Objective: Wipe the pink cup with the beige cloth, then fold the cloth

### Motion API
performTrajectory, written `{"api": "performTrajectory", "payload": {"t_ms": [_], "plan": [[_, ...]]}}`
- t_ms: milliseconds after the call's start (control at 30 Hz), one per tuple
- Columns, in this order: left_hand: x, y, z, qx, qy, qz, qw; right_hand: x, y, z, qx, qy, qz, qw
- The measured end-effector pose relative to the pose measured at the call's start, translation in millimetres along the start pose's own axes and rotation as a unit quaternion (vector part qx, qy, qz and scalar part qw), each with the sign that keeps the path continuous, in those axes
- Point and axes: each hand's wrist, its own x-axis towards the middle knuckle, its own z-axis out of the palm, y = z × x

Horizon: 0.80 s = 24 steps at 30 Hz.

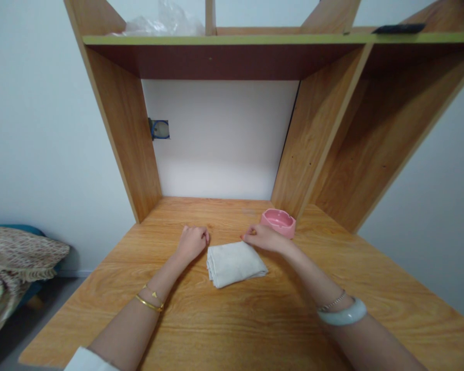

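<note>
A folded pale grey-white cloth (235, 264) lies on the wooden desktop between my hands, its layered edges showing on the left side. My right hand (263, 237) reaches in from the right, with thumb and forefinger pinched together at the cloth's far right corner. Beside the cloth's far left corner, my left hand (192, 243) rests on the wood with its fingers curled in and nothing visible in them. Just behind my right hand stands a pink ashtray (276, 217), partly covered by that hand.
The wooden desktop (201, 324) runs back to a white panel with an open socket hole (161, 129). Upright boards carry a shelf (224, 40) overhead, with a clear plastic bag (162, 21) and a dark flat object (400, 29) on it. A patterned blanket (19, 257) lies at left.
</note>
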Motion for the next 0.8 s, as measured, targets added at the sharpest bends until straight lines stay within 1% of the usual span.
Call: {"api": "performTrajectory", "payload": {"t_ms": [33, 100, 133, 200, 300, 433, 567, 633, 700, 767, 800], "plan": [[0, 0, 0.4, -0.001, -0.001, 0.000, 1.000, -2, 8, -2, -0.005, -0.053, -0.001, 0.999], [0, 0, 1.1, -0.002, -0.002, 0.001, 1.000, -6, 19, -1, -0.001, -0.130, -0.006, 0.991], [0, 0, 1.3, -0.002, -0.003, 0.001, 1.000, -8, 24, -1, 0.006, -0.150, -0.006, 0.989], [0, 0, 1.8, -0.003, -0.004, 0.002, 1.000, -11, 31, -2, 0.010, -0.155, 0.004, 0.988], [0, 0, 2.5, -0.005, -0.005, 0.004, 1.000, -14, 42, -13, -0.021, -0.122, 0.031, 0.992], [0, 0, 3.9, -0.012, -0.004, 0.008, 1.000, -16, 62, -40, -0.117, -0.032, 0.070, 0.990], [0, 0, 5.1, -0.019, -0.003, 0.009, 1.000, -22, 79, -63, -0.145, 0.024, 0.088, 0.985], [0, 0, 5.6, -0.022, -0.003, 0.009, 1.000, -25, 83, -68, -0.185, 0.056, 0.117, 0.974], [0, 0, 6.2, -0.024, -0.002, 0.009, 1.000, -27, 83, -68, -0.236, 0.089, 0.154, 0.955], [0, 0, 6.8, -0.026, -0.001, 0.009, 1.000, -28, 80, -64, -0.268, 0.105, 0.180, 0.940], [0, 0, 7.3, -0.027, -0.001, 0.010, 1.000, -28, 77, -62, -0.272, 0.107, 0.185, 0.938]]}}
